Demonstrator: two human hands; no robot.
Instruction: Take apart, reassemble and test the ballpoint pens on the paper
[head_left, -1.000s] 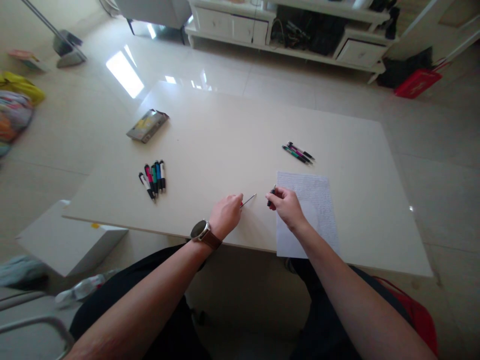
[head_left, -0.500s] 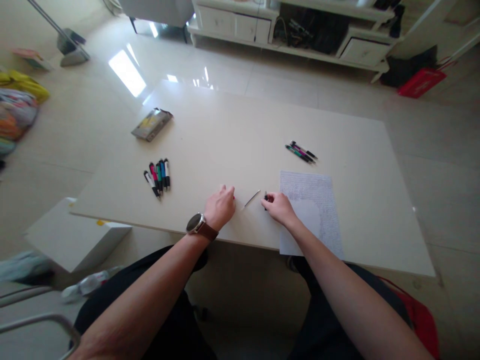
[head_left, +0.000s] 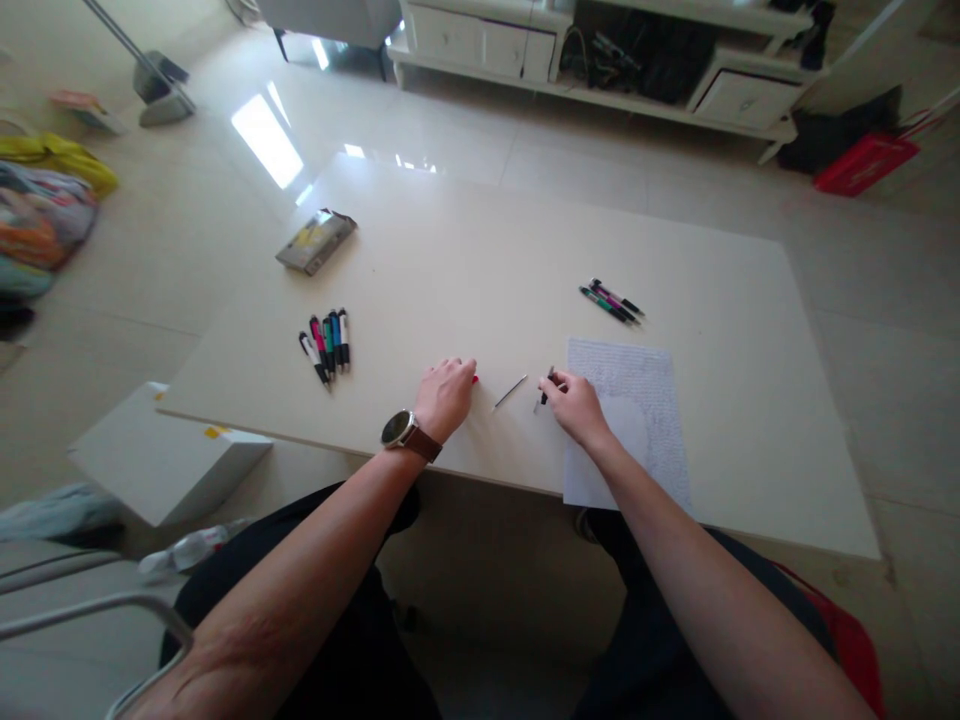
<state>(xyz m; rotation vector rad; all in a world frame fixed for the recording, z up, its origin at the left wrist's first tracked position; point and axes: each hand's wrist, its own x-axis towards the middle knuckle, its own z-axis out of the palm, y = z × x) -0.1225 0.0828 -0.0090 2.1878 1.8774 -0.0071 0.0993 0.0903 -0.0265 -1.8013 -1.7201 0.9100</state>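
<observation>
My left hand [head_left: 445,395], with a watch on the wrist, rests closed on the table [head_left: 465,260] over a small red pen part [head_left: 475,379]. A thin pen refill [head_left: 510,392] lies loose on the table between my hands. My right hand [head_left: 574,403] is closed in a pinch on a black pen part [head_left: 547,385] at the left edge of a written sheet of paper [head_left: 634,400].
Several coloured pens [head_left: 328,342] lie in a row at the left. Three more pens [head_left: 611,301] lie beyond the paper. A small box [head_left: 316,241] sits at the far left of the table. A white box [head_left: 161,460] stands on the floor.
My left hand let go of the thin refill, which now lies on the table, and drew back slightly left. My right hand dipped to the table with the black part.
</observation>
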